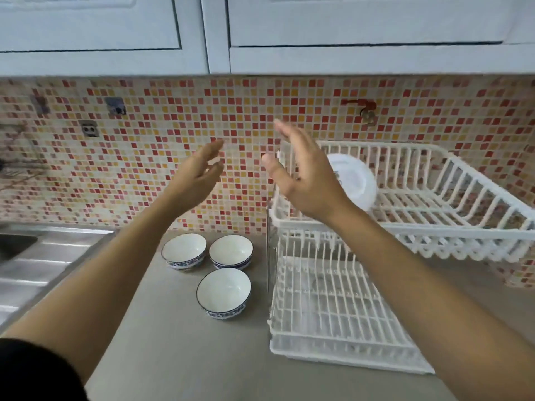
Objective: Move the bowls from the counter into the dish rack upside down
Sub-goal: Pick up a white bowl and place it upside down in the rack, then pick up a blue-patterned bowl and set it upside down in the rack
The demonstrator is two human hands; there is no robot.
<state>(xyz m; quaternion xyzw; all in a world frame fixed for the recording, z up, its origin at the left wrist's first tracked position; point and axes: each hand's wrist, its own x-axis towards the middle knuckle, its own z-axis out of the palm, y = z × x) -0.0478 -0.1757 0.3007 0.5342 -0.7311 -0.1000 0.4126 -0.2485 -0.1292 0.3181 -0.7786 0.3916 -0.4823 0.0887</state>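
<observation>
You see three bowls (223,293), white inside with a blue-and-white patterned band outside, on your grey counter (162,342); the dish rack (341,314) is white, the backsplash (173,117) a mosaic of red, orange, yellow and cream squares, the cabinets (347,24) pale blue, your sleeve (34,371) black

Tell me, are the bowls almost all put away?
Not yet. One white bowl already sits upside down in the top tier of the dish rack. Nothing is in hand: the left hand and right hand are raised, open and empty. Three blue-patterned bowls still stand right way up on the counter.
</observation>
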